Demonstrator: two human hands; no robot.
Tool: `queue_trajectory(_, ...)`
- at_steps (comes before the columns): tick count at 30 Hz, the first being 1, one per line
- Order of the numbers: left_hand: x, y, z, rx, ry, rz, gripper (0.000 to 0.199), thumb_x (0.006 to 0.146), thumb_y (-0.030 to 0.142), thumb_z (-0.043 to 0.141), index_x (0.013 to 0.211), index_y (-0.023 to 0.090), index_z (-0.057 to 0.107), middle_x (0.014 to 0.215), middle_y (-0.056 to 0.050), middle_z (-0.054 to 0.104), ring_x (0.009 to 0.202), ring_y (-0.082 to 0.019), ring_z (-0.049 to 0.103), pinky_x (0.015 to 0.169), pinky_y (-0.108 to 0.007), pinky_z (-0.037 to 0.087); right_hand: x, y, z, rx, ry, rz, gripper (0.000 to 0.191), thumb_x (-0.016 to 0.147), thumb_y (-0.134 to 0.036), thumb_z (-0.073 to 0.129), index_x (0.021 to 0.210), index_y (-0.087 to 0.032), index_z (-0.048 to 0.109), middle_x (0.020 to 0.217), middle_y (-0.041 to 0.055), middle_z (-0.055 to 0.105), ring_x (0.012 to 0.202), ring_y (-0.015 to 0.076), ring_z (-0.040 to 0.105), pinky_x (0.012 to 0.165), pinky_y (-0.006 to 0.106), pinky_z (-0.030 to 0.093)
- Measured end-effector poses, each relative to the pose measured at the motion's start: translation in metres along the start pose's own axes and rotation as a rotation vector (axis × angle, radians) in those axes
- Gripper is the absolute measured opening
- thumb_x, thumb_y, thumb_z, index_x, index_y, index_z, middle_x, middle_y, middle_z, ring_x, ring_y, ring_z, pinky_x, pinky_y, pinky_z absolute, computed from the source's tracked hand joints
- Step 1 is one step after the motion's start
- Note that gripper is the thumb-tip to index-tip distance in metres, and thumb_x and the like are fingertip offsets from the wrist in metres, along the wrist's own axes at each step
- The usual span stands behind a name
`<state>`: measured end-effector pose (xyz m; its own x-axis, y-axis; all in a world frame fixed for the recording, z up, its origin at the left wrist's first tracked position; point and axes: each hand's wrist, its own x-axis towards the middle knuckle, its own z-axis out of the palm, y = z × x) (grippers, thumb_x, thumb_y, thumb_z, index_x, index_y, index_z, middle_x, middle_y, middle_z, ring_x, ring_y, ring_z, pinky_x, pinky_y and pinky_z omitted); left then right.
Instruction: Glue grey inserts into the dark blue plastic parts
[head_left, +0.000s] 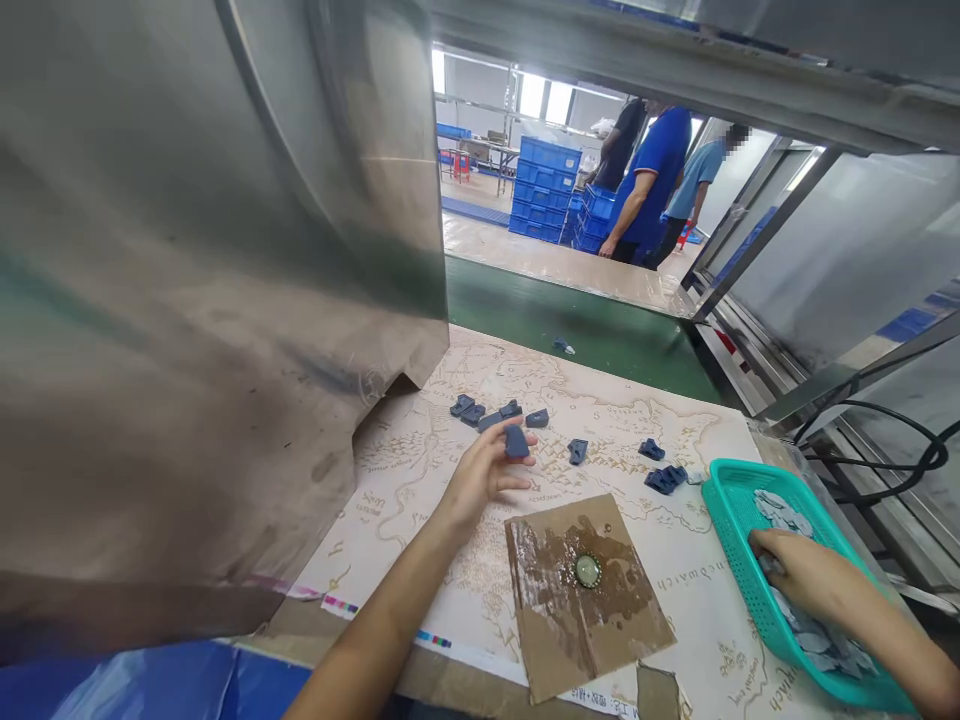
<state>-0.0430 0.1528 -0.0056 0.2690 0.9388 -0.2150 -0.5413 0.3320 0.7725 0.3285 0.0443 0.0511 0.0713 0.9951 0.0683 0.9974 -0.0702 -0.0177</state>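
Observation:
My left hand (pixel 484 478) reaches over a printed map mat (pixel 420 470), with a dark blue moulded piece (pixel 516 441) pinched at its fingertips. Several similar blue pieces (pixel 480 415) lie just beyond it, and others (pixel 661 478) sit further right. My right hand (pixel 802 575) rests inside a teal plastic basket (pixel 739 500), on a heap of grey flat pieces (pixel 814 640). Whether its fingers hold one is hidden. Between my hands lies a stained cardboard sheet (pixel 585 600) with a round metal-rimmed disc (pixel 587 571) at its centre.
A large stainless steel panel (pixel 225 250) fills the left side, and its lower edge overhangs the mat. Beyond the mat runs a green belt (pixel 570 340) with a small piece on it. Black cables (pixel 885 440) loop at right. Further off, people stand by stacked blue crates (pixel 544 190).

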Motion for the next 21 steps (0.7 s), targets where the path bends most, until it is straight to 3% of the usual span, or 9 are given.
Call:
queue_trajectory(3,0.001,0.002,-0.001,-0.017,-0.015,-0.027,0.037,0.076,0.034,0.053,0.105,0.013,0.06,0.096,-0.009,0.065,0.067,-0.011,0.058,0.046,-0.019,0.052,0.006,-0.005,-0.012,0.096,-0.031,0.025,0.023,0.064,-0.008,0.051,0.057,-0.028,0.059,0.063,0.0091,0.068,0.056,0.0223,0.064,0.052,0.032,0.045)
queue_trajectory(5,0.0,0.0,-0.001,0.063,-0.039,-0.009,0.039,0.073,0.034,0.06,0.107,0.013,0.061,0.096,-0.008,0.063,0.066,-0.011,0.056,0.045,-0.018,0.05,0.008,-0.015,-0.027,0.226,0.009,0.17,0.011,0.067,-0.019,0.059,0.067,-0.028,0.066,0.073,0.012,0.071,0.065,0.0264,0.067,0.059,0.036,0.05)
queue_trajectory(7,-0.003,-0.002,0.0,0.16,-0.102,0.009,0.044,0.068,0.033,0.067,0.108,0.015,0.061,0.092,-0.005,0.062,0.067,-0.011,0.055,0.048,-0.019,0.051,0.005,-0.034,-0.041,0.445,0.025,0.329,0.012,0.065,-0.031,0.066,0.076,-0.027,0.071,0.082,0.0129,0.073,0.073,0.0295,0.069,0.065,0.039,0.054)
queue_trajectory(9,-0.007,-0.004,0.001,0.251,-0.188,0.021,0.044,0.067,0.035,0.07,0.105,0.015,0.064,0.089,-0.004,0.062,0.068,-0.011,0.055,0.053,-0.02,0.052,-0.001,-0.064,-0.048,0.696,-0.016,0.368,0.021,0.066,-0.039,0.07,0.082,-0.027,0.073,0.087,0.0121,0.073,0.073,0.0275,0.07,0.067,0.037,0.057)
queue_trajectory(12,-0.015,-0.007,0.004,0.372,-0.318,0.035,0.038,0.069,0.038,0.07,0.099,0.015,0.067,0.09,-0.006,0.064,0.067,-0.011,0.056,0.057,-0.021,0.052,-0.009,-0.113,-0.043,0.976,-0.123,0.206,0.028,0.067,-0.047,0.072,0.084,-0.025,0.074,0.086,0.0089,0.073,0.067,0.0211,0.07,0.065,0.032,0.06)
queue_trajectory(15,-0.019,-0.01,0.006,0.428,-0.407,0.039,0.035,0.071,0.038,0.069,0.098,0.016,0.067,0.09,-0.007,0.066,0.061,-0.01,0.056,0.058,-0.023,0.053,-0.012,-0.148,-0.029,1.098,-0.179,0.093,0.031,0.072,-0.05,0.07,0.085,-0.022,0.072,0.085,0.0073,0.072,0.065,0.0177,0.069,0.06,0.028,0.06)
queue_trajectory(18,-0.018,-0.013,0.006,0.467,-0.406,0.053,0.034,0.072,0.036,0.068,0.1,0.017,0.067,0.09,-0.006,0.067,0.059,-0.01,0.057,0.059,-0.024,0.053,-0.01,-0.162,-0.018,1.078,-0.224,0.058,0.029,0.075,-0.047,0.067,0.089,-0.021,0.071,0.073,0.0051,0.072,0.063,0.0178,0.069,0.058,0.027,0.061)
queue_trajectory(21,-0.015,-0.015,0.004,0.519,-0.373,0.07,0.033,0.074,0.034,0.065,0.101,0.016,0.067,0.093,-0.007,0.067,0.06,-0.01,0.058,0.058,-0.023,0.053,-0.007,-0.165,-0.01,0.965,-0.163,-0.008,0.022,0.078,-0.04,0.066,0.091,-0.023,0.072,0.084,0.0065,0.073,0.074,0.0191,0.071,0.063,0.027,0.061)
